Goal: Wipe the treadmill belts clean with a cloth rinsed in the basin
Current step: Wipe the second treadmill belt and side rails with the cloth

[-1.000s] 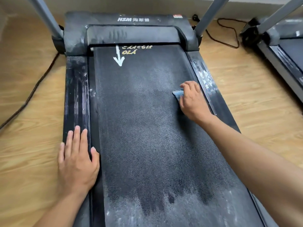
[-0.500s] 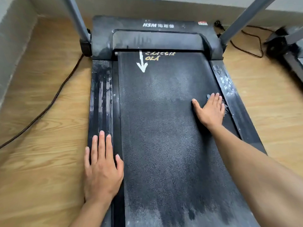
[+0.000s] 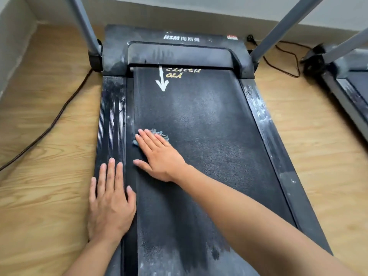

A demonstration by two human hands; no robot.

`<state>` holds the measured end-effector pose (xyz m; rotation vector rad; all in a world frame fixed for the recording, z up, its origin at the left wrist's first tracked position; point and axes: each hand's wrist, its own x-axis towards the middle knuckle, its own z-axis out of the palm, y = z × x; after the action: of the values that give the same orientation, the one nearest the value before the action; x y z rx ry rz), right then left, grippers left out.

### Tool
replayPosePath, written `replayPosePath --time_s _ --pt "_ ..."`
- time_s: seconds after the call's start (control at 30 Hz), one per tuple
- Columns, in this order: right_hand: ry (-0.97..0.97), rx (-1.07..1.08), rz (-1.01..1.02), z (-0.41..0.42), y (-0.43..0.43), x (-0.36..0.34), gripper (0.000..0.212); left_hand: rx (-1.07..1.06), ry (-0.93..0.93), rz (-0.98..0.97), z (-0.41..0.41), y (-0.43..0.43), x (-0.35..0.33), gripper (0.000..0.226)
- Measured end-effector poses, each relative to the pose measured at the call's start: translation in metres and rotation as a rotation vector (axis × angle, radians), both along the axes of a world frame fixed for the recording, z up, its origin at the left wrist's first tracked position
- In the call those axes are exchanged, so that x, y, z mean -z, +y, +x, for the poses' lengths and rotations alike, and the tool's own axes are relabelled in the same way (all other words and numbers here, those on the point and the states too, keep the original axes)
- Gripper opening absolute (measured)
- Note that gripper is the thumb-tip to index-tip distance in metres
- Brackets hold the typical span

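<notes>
Step in hand: wiping the belt, mid-stroke by my read. R hand (image 3: 159, 156) lies flat, fingers straight and together, thumb splayed toward the L hand (image 3: 110, 202). It grips nothing, just presses the crumpled blue-grey cloth (image 3: 161, 134) onto the black textured treadmill belt (image 3: 209, 148). The cloth sits under the R fingertips, w/ frayed bits poking out past them. That puts it at the belt edge nearest the L hand.

L hand is also flat & fully open, palm down on the ribbed black side rail (image 3: 111, 116), just beside the R thumb. It holds nothing and looks like a brace.

Belt looks darker, prob. already wiped, from the R fingertips back under the forearm. There's a pale dusty haze beyond the fingertips, up toward the white arrow print (image 3: 162, 80), and another pale patch nearer me, btwn the two forearms. So approx. half done on this belt, I'd judge. A second treadmill (image 3: 354, 82) stands well off past the R forearm; its belt is barely in view, so can't tell its state.

Next move: prob. push the cloth fwd past the fingertips into the haze, then sweep away from the L hand. It needs firm, even pressure, since flat fingers w/o a grip could slide off the cloth. Basin isn't in view; a rinse is likely due once the cloth loads up.
</notes>
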<state>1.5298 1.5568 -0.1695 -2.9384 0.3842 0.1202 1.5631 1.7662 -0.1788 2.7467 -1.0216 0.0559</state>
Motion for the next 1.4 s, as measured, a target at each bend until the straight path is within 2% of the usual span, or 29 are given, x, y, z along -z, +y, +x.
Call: replayPosePath --time_s 0.1,0.3,0.37,0.57,0.7,0.93,1.03,1.13,1.23,1.4 --pt "0.010 0.115 0.014 -0.046 -0.039 -0.003 0.087 -0.003 0.017 0.024 0.000 0.001 0.000 0.075" --pt "0.081 0.583 -0.001 -0.187 -0.160 -0.012 0.098 -0.007 0.009 0.028 0.002 0.002 -0.001 0.076" --pt "0.124 0.629 -0.021 -0.217 -0.168 -0.011 0.100 -0.012 0.007 0.014 0.002 0.002 -0.002 0.075" --pt "0.043 0.820 0.043 -0.180 -0.129 -0.009 0.117 -0.002 -0.005 -0.008 0.003 0.005 -0.002 0.072" --pt "0.014 0.684 0.033 -0.125 -0.078 -0.009 0.114 -0.001 0.002 -0.009 0.002 0.003 0.000 0.070" --pt "-0.040 0.164 0.053 -0.003 0.032 -0.004 0.090 -0.018 0.026 -0.104 0.003 0.004 0.001 0.067" --pt "-0.037 0.004 0.027 -0.006 0.060 0.001 0.086 -0.084 0.095 -0.196 0.004 0.002 0.001 0.067" --pt "-0.028 -0.115 -0.026 -0.042 0.050 0.002 0.084 -0.066 0.102 -0.206 0.003 0.002 0.002 0.063" --pt "0.005 -0.031 -0.030 -0.083 0.016 -0.004 0.089 -0.054 0.122 -0.184 0.003 0.004 0.003 0.062" --pt "0.079 0.367 -0.023 -0.209 -0.077 -0.010 0.095 -0.057 0.102 -0.164 0.006 0.006 0.004 0.064"
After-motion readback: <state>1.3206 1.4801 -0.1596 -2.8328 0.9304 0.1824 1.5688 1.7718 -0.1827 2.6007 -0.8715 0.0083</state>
